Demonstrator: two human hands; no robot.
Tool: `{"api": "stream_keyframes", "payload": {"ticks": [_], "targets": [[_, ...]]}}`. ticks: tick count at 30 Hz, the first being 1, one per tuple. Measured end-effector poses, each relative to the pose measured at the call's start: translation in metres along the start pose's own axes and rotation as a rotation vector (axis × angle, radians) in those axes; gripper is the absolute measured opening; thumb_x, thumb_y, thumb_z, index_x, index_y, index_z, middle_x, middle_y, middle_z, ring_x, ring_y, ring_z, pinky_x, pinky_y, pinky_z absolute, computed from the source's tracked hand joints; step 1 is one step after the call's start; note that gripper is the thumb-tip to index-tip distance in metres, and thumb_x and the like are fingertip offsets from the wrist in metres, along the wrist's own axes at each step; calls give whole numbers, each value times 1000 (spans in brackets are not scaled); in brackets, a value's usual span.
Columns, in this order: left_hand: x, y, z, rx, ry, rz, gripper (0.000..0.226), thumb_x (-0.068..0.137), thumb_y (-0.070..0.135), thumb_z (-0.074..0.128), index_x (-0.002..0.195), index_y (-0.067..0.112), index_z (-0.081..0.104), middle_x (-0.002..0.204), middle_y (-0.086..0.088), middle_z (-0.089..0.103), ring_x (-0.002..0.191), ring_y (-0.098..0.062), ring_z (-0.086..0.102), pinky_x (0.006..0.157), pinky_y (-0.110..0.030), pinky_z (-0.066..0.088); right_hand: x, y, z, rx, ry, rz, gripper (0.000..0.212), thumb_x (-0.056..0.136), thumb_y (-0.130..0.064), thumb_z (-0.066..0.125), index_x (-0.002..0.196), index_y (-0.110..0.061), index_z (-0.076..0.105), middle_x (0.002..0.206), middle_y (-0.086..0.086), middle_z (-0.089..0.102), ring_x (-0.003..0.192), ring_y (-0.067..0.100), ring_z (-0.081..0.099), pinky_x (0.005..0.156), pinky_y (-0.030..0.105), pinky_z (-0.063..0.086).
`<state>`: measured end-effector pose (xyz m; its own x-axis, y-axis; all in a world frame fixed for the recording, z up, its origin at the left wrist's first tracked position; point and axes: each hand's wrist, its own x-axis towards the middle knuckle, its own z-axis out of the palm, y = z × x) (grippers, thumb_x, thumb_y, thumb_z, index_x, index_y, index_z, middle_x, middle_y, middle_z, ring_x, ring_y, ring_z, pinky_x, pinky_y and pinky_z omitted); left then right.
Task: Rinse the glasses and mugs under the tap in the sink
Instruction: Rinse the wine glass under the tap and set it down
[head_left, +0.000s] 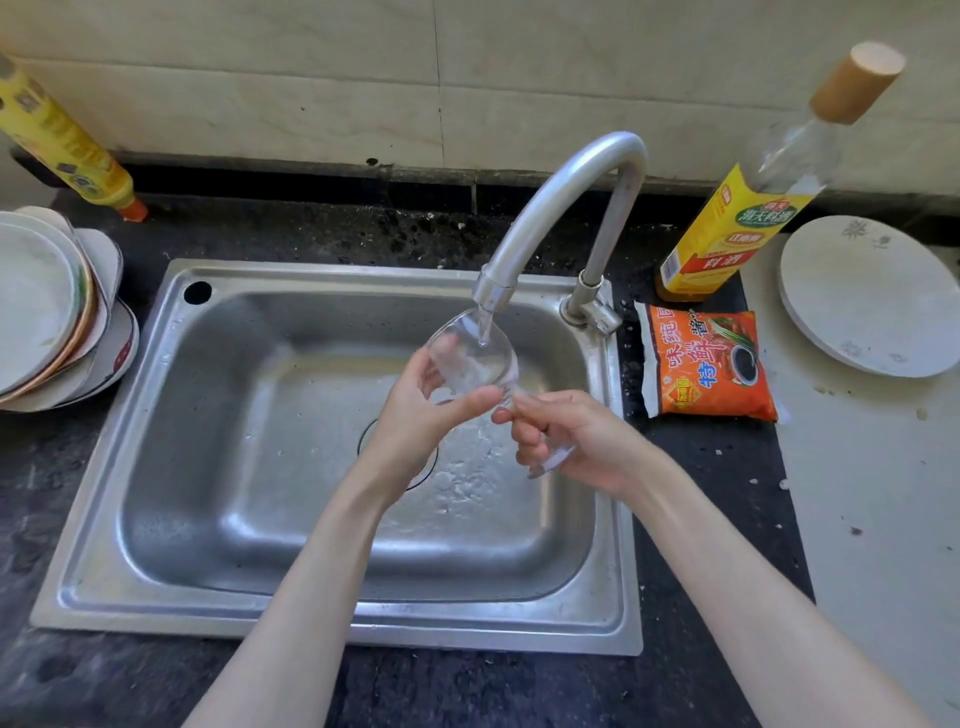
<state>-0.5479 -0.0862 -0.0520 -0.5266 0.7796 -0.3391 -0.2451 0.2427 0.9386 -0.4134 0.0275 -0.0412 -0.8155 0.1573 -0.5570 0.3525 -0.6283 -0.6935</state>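
Observation:
A clear stemmed glass (475, 353) is tilted over the steel sink (156, 467), its mouth up under the curved metal tap (561, 208). A thin stream of water runs from the spout into the bowl of the glass. My left hand (421, 415) cups the bowl from the left, thumb across its lower side. My right hand (576, 441) grips the stem and foot of the glass, lower and to the right. Water is splashed around the drain under my left wrist.
A stack of plates and bowls (52, 317) stands on the dark counter left of the sink. A yellow bottle (62, 140) leans at the back left. Right of the tap are a cooking-wine bottle (737, 228), an orange sauce packet (709, 358) and a white plate (867, 296).

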Motion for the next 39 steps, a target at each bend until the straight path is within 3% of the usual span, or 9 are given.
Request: {"api": "stream_keyframes", "payload": {"ticks": [3,7,12,17,22,30,33,37,39], "targets": [[-1,5,-9,105,-15,117,69,57,30,80,120,31,53,131,14,50,124,-3,46,95,-21,43,-4,-11,-7,-15,-37,41,27,82,-25,53,88,-1,63,51,-4,48,44,8,44,50,19,40],[3,16,-14,365,3,215,32,53,15,87,63,22,58,108,18,54,121,-1,45,97,-10,30,-6,-16,-10,-108,-6,50,27,83,-24,56,91,0,65,55,-1,56,45,8,48,47,18,42],[-1,10,-13,339,182,149,27,58,18,84,52,19,58,108,13,55,109,7,48,95,-15,32,-6,-22,-10,-50,151,-126,25,84,-26,62,99,-7,67,89,0,64,68,10,55,55,18,45],[-5,8,-8,53,194,-24,18,70,26,71,62,15,60,69,14,64,71,4,57,72,-20,39,-7,-18,-7,145,168,-258,33,76,-14,67,108,-11,57,100,7,56,73,13,58,61,21,48],[-17,3,-17,103,-271,-81,23,81,4,61,102,12,68,101,12,71,98,4,62,77,-7,42,-9,-35,-6,441,328,-135,31,76,-31,65,93,-8,53,81,7,57,58,9,59,48,12,48],[-14,-6,-8,-195,108,-62,18,70,26,62,81,11,62,79,3,74,81,-12,70,71,-23,43,2,-18,-2,453,166,-258,59,53,-36,85,99,-13,56,91,4,71,75,11,65,60,18,51],[-17,-1,-6,-131,114,5,19,74,28,60,82,11,63,83,4,74,77,-14,70,67,-23,40,6,-16,0,508,195,-290,67,42,-35,91,95,-11,58,88,5,72,77,12,66,69,19,54],[-18,-1,-12,110,-48,78,16,81,20,62,95,24,71,98,16,71,101,2,61,83,-14,44,10,-21,6,705,332,-187,31,75,-27,71,98,-12,57,91,11,62,68,13,63,64,18,56],[-16,-3,-16,341,-97,169,18,79,19,67,93,30,70,106,20,66,114,7,51,96,-11,37,12,-18,6,789,359,-114,43,76,-26,69,113,-11,53,86,14,63,65,14,61,59,18,55]]}}
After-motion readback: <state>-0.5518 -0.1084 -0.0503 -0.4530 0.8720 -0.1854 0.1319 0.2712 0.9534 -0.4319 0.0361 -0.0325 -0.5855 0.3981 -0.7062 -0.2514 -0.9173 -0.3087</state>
